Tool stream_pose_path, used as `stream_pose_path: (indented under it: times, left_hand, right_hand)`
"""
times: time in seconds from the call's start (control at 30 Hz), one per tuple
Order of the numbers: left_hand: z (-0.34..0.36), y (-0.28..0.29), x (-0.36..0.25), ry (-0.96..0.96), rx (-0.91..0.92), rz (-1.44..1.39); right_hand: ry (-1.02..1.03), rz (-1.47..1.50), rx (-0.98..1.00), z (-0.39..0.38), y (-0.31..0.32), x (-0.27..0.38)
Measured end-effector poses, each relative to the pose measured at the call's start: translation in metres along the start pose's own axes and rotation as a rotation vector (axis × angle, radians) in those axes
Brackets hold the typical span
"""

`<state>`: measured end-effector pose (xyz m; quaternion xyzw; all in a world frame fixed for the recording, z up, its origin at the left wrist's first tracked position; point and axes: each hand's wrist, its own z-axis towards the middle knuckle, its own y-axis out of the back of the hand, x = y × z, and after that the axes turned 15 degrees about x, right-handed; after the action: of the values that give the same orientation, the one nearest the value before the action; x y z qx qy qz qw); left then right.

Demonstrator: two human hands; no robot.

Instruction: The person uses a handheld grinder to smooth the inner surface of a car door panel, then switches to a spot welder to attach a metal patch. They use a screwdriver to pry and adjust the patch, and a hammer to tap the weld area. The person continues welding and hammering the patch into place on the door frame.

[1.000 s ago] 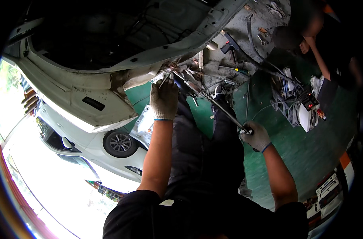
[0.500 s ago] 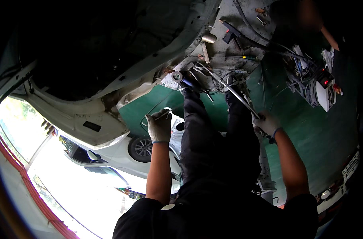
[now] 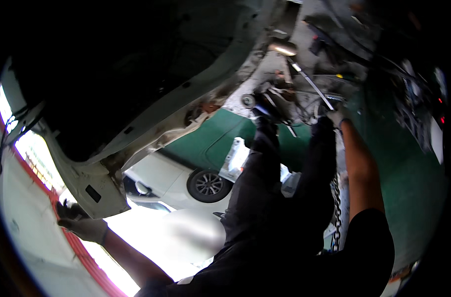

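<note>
My right hand, in a pale work glove, is closed round the lower end of a long silver metal bar. The bar slants up and left over a cluttered grey surface, its far end near a shiny metal cylinder. Out at the left, my gloved left hand is raised with fingers apart, near the lower corner of a pale car body panel. I see nothing in it. A tool with a round disc lies on the grey surface, just beyond my legs.
Dark car bodywork fills the upper left. A white car's wheel shows below it. A chain hangs beside my right leg. A black gun-shaped tool and cables lie at the top right above the green floor.
My left hand has swung out left and opened. My right hand has moved up and away with the bar. The whole view has shifted, with things appearing further right.
</note>
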<state>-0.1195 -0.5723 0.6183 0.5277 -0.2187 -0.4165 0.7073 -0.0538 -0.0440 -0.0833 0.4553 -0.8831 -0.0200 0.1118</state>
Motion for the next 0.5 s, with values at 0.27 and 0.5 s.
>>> stream_pose_path:
  times: [0.27, 0.5]
  left_hand:
    - [0.033, -0.029, -0.023, -0.523, 0.023, 0.574]
    - [0.049, -0.026, 0.026, -0.84, -0.01, 0.419]
  right_hand:
    - [0.043, -0.278, -0.288, 0.207, -0.014, 0.003]
    - [0.12, -0.231, -0.59, 0.24, 0.008, 0.04]
